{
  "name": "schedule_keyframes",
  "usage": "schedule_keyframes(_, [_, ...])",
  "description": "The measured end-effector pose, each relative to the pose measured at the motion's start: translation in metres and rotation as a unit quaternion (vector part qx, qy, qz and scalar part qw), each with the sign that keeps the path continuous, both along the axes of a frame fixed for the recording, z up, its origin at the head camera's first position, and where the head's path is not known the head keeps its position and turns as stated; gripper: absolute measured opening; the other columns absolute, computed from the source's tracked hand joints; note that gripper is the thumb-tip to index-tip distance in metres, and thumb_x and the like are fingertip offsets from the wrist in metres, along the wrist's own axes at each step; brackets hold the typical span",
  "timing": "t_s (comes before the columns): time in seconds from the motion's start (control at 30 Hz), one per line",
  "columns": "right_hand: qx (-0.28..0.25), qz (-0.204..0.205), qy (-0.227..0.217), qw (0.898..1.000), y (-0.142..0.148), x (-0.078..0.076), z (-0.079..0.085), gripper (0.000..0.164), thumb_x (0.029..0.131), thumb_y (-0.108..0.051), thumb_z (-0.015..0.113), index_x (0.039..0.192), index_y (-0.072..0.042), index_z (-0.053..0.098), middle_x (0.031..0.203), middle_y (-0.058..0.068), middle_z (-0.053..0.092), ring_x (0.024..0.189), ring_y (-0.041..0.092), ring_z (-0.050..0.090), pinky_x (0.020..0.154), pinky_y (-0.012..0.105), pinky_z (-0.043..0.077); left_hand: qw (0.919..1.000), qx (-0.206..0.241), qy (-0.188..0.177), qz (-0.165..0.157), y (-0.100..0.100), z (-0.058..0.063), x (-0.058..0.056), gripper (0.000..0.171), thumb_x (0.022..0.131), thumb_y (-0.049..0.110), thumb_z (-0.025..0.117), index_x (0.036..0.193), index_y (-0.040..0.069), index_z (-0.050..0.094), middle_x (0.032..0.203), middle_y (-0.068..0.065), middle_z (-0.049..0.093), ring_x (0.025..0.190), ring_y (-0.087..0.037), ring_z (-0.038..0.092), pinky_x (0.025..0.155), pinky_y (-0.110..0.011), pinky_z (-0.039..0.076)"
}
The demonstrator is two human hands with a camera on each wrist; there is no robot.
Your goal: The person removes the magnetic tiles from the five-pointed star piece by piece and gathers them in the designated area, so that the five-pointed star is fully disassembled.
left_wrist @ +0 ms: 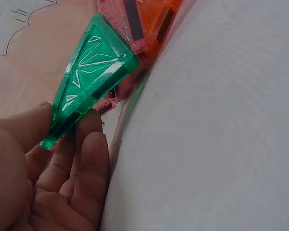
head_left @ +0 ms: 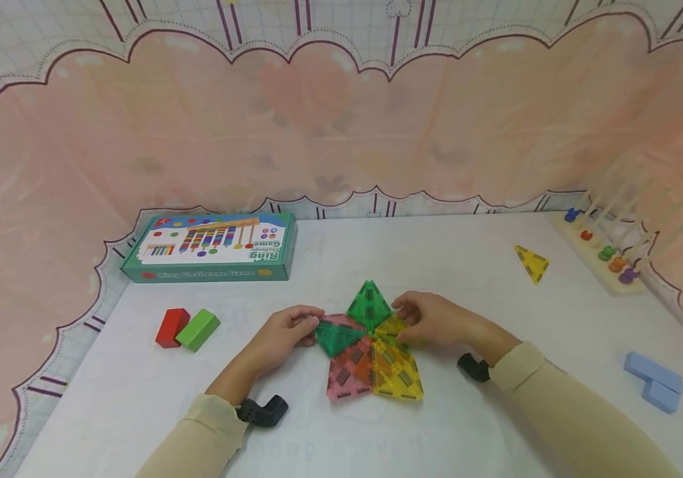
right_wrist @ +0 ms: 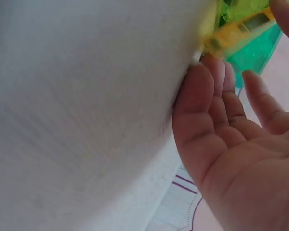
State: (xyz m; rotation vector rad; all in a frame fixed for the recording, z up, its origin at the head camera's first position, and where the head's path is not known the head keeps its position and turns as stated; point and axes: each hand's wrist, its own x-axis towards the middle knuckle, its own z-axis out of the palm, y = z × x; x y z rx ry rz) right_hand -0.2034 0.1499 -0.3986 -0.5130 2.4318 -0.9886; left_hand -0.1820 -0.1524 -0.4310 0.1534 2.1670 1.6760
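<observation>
Lies toward six o'clock in view as tile star [head_left: 384, 358], likely light, stiff, slick, best taken by rims; pinched at nine by left hand [head_left: 281, 335], flanked at three by half-curled right hand [head_left: 437, 318], unclear if gripping.

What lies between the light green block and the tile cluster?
The left hand, pinching a green tile at the cluster's edge; the head view shows it.

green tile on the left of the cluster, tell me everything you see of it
The green tile is a triangle, glossy, see-through and plastic-looking, with a raised ray pattern on its face and dark strips along an edge. It slopes at the left of the cluster in the head view, its outer corner pinched in the left grip.
</observation>
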Motion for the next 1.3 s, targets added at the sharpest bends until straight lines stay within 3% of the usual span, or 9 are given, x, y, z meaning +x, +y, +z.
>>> schedule_keyframes(0.27, [-0.033,-0.001,-0.034,0.999,0.006,-0.005,0.001,0.055,0.073,-0.029,0.073,0.118,-0.009,0.05,0.108,-0.001,0.055,0.094,0.015,0.051,0.082,0.034,0.043,1.0,0.001,0.008,-0.002,0.001,0.001,0.0,0.033,0.088,0.031,0.055,0.115,0.011,0.058,0.11,-0.006,0.057,0.091,-0.019,0.057,0.077,-0.031,0.048])
schedule_keyframes(0.47, [-0.024,0.002,-0.055,0.998,0.016,-0.009,-0.001,0.049,0.073,-0.039,0.071,0.114,-0.017,0.055,0.109,-0.004,0.056,0.099,0.016,0.05,0.086,0.037,0.041,0.9999,-0.001,0.01,-0.001,0.002,0.0,0.001,0.031,0.089,0.029,0.055,0.114,0.011,0.058,0.109,-0.006,0.057,0.089,-0.019,0.058,0.076,-0.031,0.048])
schedule_keyframes(0.67, [-0.03,0.001,-0.086,0.996,0.023,-0.012,-0.006,0.043,0.074,-0.043,0.069,0.11,-0.021,0.058,0.094,0.004,0.056,0.072,0.02,0.051,0.061,0.031,0.042,1.0,-0.006,0.003,-0.003,0.006,0.019,0.008,0.027,0.092,0.019,0.051,0.116,0.007,0.057,0.108,-0.006,0.058,0.089,-0.018,0.057,0.077,-0.032,0.048])
schedule_keyframes(0.77, [-0.053,-0.006,-0.098,0.994,0.025,-0.013,-0.006,0.042,0.077,-0.042,0.066,0.111,-0.018,0.057,0.088,0.008,0.056,0.064,0.021,0.051,0.058,0.032,0.042,0.9999,-0.011,0.004,-0.004,0.008,0.025,0.011,0.027,0.092,0.016,0.049,0.116,0.005,0.056,0.106,-0.006,0.058,0.088,-0.018,0.057,0.078,-0.032,0.048])
schedule_keyframes(0.83, [-0.067,-0.019,-0.099,0.993,0.025,-0.014,-0.005,0.042,0.078,-0.042,0.065,0.111,-0.017,0.056,0.086,0.009,0.056,0.066,0.022,0.053,0.06,0.032,0.044,0.9999,-0.011,0.007,-0.004,0.007,0.025,0.011,0.027,0.092,0.016,0.05,0.116,0.005,0.056,0.105,-0.006,0.058,0.087,-0.017,0.057,0.077,-0.032,0.048])
schedule_keyframes(0.97, [-0.102,-0.049,-0.113,0.987,0.025,-0.015,-0.003,0.045,0.079,-0.04,0.064,0.114,-0.013,0.054,0.083,0.011,0.06,0.069,0.024,0.055,0.063,0.032,0.047,1.0,-0.005,0.007,0.0,0.004,0.012,0.006,0.028,0.091,0.02,0.051,0.116,0.007,0.057,0.106,-0.005,0.058,0.087,-0.018,0.057,0.076,-0.032,0.048])
schedule_keyframes(1.07, [-0.144,-0.064,-0.14,0.978,0.023,-0.012,-0.001,0.049,0.081,-0.034,0.064,0.12,-0.008,0.049,0.085,0.014,0.064,0.071,0.026,0.059,0.063,0.034,0.049,1.0,-0.006,0.006,0.001,0.002,0.002,0.002,0.029,0.09,0.024,0.053,0.115,0.01,0.058,0.106,-0.005,0.058,0.087,-0.018,0.057,0.076,-0.031,0.048])
schedule_keyframes(1.2, [-0.187,-0.086,-0.157,0.966,0.014,-0.004,0.004,0.047,0.086,-0.026,0.06,0.123,-0.002,0.046,0.095,0.015,0.064,0.077,0.027,0.063,0.064,0.037,0.051,0.9999,-0.01,0.01,-0.002,0.001,-0.001,0.001,0.031,0.089,0.031,0.054,0.114,0.013,0.058,0.107,-0.004,0.058,0.088,-0.019,0.057,0.076,-0.03,0.048])
schedule_keyframes(1.3, [-0.179,-0.099,-0.152,0.967,0.007,0.002,0.006,0.042,0.087,-0.026,0.059,0.12,-0.002,0.049,0.097,0.012,0.063,0.077,0.026,0.063,0.064,0.036,0.051,0.9998,-0.015,0.014,-0.002,0.0,0.0,0.001,0.032,0.088,0.034,0.055,0.113,0.014,0.059,0.107,-0.004,0.058,0.089,-0.019,0.057,0.076,-0.03,0.048])
